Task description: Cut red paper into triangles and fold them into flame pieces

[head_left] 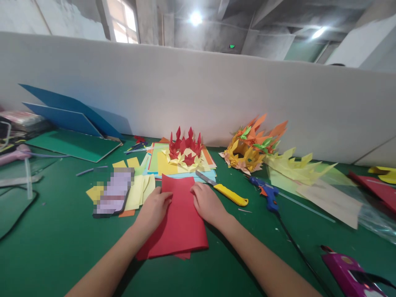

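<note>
Left grip point(156, 206) has its fingers bent and close together on the left edge of the red paper point(185, 227), and right grip point(208, 202) rests in a similar way at the upper right edge; whether the fingers pinch the paper or only press it — this I cannot tell. The red paper lies on the green surface point(55, 243), between the two grips; it looks folded, and a small red piece point(183, 256) shows from under its lower edge. Just beyond the right grip lies a cutter point(231, 195) with yellow handle, its blade pointing away and to the left. Left of the paper there are pale yellow sheets point(136, 194), and beside them a phone point(116, 192), its screen blurred. Farther back, a red and pale yellow paper crown point(185, 149) stands on a pile of coloured sheets point(154, 163). To the right are an orange and yellow paper ring point(247, 154) and a pale yellow spiked strip point(297, 169). Nearer on this side lies a blue glue gun point(268, 194) — then, in the near right corner, a purple device point(343, 270).
</note>
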Action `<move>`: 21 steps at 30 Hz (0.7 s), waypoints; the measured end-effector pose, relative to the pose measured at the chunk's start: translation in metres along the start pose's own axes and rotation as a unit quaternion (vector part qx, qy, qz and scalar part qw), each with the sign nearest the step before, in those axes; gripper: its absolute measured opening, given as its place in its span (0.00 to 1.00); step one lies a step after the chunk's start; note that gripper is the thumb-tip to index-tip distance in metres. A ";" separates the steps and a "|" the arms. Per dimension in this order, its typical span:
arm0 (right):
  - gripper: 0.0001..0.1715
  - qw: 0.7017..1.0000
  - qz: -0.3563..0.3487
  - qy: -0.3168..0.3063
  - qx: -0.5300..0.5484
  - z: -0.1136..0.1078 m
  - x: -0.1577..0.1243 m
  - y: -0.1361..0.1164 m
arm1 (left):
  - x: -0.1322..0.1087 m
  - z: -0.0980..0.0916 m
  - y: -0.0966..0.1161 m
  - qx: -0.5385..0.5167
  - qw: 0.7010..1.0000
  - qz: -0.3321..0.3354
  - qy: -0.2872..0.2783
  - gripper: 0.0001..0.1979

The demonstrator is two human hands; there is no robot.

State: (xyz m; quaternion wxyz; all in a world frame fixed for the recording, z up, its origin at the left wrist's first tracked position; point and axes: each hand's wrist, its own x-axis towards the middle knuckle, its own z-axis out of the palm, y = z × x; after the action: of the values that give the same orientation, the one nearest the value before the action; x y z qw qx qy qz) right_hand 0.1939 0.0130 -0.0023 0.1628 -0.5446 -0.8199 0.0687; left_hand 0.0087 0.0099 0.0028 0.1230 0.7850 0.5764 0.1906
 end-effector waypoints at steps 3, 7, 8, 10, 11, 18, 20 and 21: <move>0.16 1.000 -0.001 -0.020 -0.004 0.000 0.003 0.000 | 0.000 0.001 -0.001 -0.004 1.000 0.002 0.002 0.16; 0.17 0.998 0.006 -0.055 -0.008 -0.003 0.006 0.001 | 0.000 0.003 -0.005 -0.021 1.000 0.012 0.020 0.15; 0.17 0.998 0.007 -0.059 -0.011 -0.003 0.006 0.001 | 0.000 0.003 -0.005 -0.023 0.999 0.015 0.022 0.15; 0.17 0.998 0.006 -0.058 -0.017 -0.002 0.006 0.000 | 0.000 0.004 -0.006 -0.024 0.999 0.018 0.025 0.15; 0.17 0.998 0.006 -0.052 -0.020 -0.002 0.006 0.000 | 0.000 0.004 -0.006 -0.023 0.999 0.018 0.027 0.15; 0.13 1.000 -0.026 -0.007 0.005 0.000 -0.011 0.008 | 0.001 0.006 -0.007 -0.018 0.999 0.021 0.027 0.15; 0.13 0.998 -0.042 -0.010 0.034 -0.003 -0.020 0.011 | 0.001 0.006 -0.008 -0.015 0.999 0.021 0.026 0.15; 0.13 0.998 -0.044 -0.015 0.049 -0.005 -0.024 0.013 | 0.001 0.006 -0.008 -0.013 0.999 0.021 0.024 0.15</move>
State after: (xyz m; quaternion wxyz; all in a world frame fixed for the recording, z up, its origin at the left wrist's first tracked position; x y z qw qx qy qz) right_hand 0.2157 -0.0042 -0.0057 0.1799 -0.4981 -0.8411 0.1101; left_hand 0.0051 0.0129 -0.0060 0.1156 0.7904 0.5601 0.2196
